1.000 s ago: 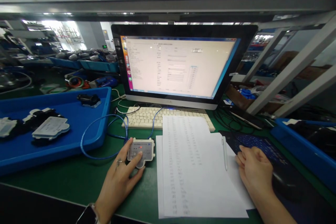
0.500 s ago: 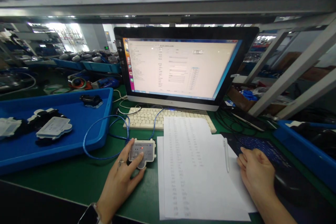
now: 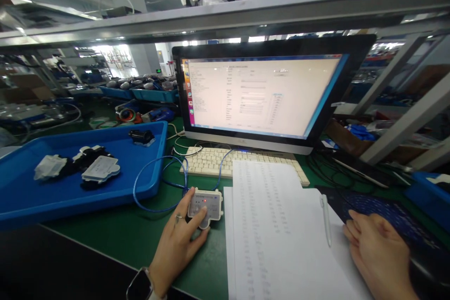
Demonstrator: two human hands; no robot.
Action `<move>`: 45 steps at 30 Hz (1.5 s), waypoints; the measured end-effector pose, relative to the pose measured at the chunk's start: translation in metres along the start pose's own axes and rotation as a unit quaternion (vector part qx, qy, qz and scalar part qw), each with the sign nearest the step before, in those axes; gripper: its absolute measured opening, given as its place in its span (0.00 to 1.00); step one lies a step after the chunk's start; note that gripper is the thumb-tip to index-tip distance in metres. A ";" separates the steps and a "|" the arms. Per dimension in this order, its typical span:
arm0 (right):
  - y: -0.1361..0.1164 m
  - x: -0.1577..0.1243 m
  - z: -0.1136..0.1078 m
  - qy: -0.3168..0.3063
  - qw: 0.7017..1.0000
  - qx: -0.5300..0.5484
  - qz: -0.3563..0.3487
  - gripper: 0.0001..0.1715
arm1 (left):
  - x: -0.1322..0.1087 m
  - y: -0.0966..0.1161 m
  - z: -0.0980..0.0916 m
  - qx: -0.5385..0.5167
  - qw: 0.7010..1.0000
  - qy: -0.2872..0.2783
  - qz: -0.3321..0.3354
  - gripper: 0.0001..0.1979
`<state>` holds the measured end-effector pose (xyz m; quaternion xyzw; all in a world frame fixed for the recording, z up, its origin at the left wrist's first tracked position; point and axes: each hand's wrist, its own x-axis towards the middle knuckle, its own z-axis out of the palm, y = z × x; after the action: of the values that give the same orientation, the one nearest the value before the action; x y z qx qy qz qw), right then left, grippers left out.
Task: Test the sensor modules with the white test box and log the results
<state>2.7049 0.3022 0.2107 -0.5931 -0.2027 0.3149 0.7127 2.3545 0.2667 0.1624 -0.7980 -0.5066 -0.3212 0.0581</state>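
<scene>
A small white electronic module [image 3: 212, 206] with a grey printed face and a lit red light lies on the green bench, left of the papers. My left hand [image 3: 181, 236] grips it: one finger is along its left edge, another presses on its face, and the thumb is at its lower edge. A blue cable [image 3: 138, 183] loops behind it. My right hand [image 3: 381, 248] rests, fingers loosely curled with nothing visible in them, at the right edge of the printed sheets [image 3: 281, 243]. Near it a white pen [image 3: 326, 220] lies on the paper.
Behind the papers stand a keyboard [image 3: 207, 161] and a lit monitor [image 3: 253, 98]. On the left, a blue tray [image 3: 140, 192] holds several similar modules. A dark mouse pad [image 3: 390, 211] lies under my right hand, and another blue bin [image 3: 427, 201] stands at far right. A shelf [image 3: 246, 11] crosses above.
The view has swung a little left, so everything appears shifted to the right. Both hands keep the same places on the bench, and the left stays on the module.
</scene>
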 end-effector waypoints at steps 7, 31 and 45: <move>-0.002 -0.001 0.001 0.003 1.000 -0.018 0.010 0.28 | 0.000 0.003 -0.002 0.013 1.000 -0.009 -0.007 0.17; -0.009 -0.007 0.004 0.013 0.999 -0.034 0.033 0.27 | 0.002 0.006 -0.001 0.010 1.000 0.001 -0.025 0.16; -0.013 -0.012 0.005 0.010 0.997 -0.062 0.049 0.26 | 0.002 0.006 0.000 0.012 0.999 -0.015 -0.034 0.17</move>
<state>2.6962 0.2962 0.2254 -0.6484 -0.1852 0.3306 0.6603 2.3605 0.2650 0.1644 -0.7843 -0.5378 -0.3054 0.0490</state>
